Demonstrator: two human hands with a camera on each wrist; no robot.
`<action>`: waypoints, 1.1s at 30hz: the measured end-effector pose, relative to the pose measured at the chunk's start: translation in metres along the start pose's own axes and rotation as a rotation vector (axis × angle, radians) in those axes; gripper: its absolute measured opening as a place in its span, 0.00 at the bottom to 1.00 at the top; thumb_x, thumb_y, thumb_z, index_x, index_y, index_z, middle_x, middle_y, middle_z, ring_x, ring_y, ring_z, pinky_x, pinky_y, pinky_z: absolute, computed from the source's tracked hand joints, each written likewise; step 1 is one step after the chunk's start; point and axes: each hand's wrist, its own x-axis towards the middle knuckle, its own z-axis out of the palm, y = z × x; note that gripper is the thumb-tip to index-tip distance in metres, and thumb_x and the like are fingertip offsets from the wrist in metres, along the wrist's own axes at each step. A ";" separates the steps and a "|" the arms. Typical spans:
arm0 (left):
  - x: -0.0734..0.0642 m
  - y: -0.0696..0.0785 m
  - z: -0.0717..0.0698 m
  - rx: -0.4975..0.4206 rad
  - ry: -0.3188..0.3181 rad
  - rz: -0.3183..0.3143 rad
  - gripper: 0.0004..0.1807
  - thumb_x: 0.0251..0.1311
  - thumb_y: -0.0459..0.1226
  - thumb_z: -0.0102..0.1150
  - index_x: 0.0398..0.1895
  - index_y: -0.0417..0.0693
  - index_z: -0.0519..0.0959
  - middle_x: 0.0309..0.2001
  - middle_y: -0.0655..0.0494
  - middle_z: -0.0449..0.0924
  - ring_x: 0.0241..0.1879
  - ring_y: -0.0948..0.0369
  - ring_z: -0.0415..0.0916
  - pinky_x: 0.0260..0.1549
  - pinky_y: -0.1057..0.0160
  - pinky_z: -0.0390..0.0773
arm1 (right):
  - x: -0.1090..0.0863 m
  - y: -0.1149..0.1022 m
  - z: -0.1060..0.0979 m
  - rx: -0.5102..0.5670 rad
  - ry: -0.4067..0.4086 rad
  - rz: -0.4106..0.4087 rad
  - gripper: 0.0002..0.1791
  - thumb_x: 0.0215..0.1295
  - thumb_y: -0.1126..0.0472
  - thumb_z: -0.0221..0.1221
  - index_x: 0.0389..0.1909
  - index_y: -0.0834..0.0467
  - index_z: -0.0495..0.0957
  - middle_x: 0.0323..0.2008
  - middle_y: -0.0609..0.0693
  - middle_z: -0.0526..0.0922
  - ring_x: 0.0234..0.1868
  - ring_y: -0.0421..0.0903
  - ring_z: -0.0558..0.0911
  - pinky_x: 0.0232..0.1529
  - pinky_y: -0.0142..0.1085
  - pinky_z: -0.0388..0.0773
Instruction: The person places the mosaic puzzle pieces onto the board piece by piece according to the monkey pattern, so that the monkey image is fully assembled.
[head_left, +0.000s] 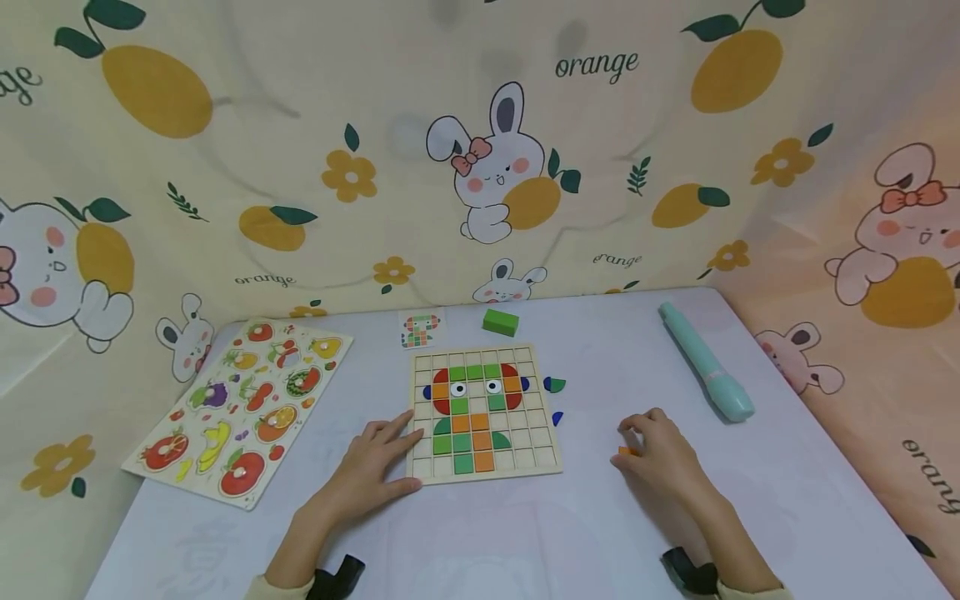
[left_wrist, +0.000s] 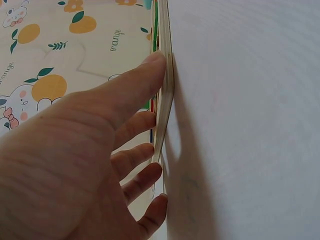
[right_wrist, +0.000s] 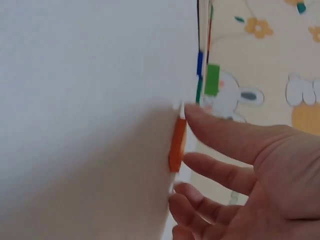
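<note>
A square wooden grid board [head_left: 536, 454] lies mid-table, bearing red, green, orange and blue pieces and two eye pieces. My left hand [head_left: 363, 475] rests at its left side, fingers extended against the left edge and thumb at the near left corner. The left wrist view shows the thumb [left_wrist: 135, 85] touching the board's edge [left_wrist: 167, 75]. Right of the board, my right hand [head_left: 660, 454] pinches a small orange block [right_wrist: 177, 145] with bent fingers, low over the table. In the head view the fingers partly cover this block.
A green block [head_left: 500, 322] and a small pattern card [head_left: 422, 330] lie behind the board. A green piece [head_left: 555, 384] and a blue piece [head_left: 557, 418] lie by its right edge. A fruit board [head_left: 247, 408] lies left; a teal tapered object [head_left: 705, 362] lies right.
</note>
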 end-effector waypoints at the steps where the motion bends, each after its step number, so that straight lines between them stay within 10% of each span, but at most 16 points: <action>1: 0.000 0.000 0.000 0.002 0.000 0.000 0.39 0.55 0.55 0.70 0.69 0.53 0.73 0.78 0.55 0.54 0.67 0.50 0.58 0.59 0.41 0.63 | -0.002 0.002 -0.002 0.016 -0.021 0.015 0.24 0.51 0.57 0.75 0.45 0.65 0.80 0.41 0.59 0.75 0.41 0.55 0.75 0.38 0.48 0.75; 33: 0.001 -0.002 0.000 0.000 -0.002 -0.003 0.40 0.55 0.54 0.71 0.70 0.49 0.72 0.77 0.55 0.55 0.67 0.50 0.59 0.59 0.42 0.63 | -0.005 0.008 -0.010 0.194 -0.131 -0.020 0.13 0.53 0.73 0.69 0.38 0.63 0.77 0.31 0.49 0.77 0.32 0.45 0.72 0.32 0.33 0.72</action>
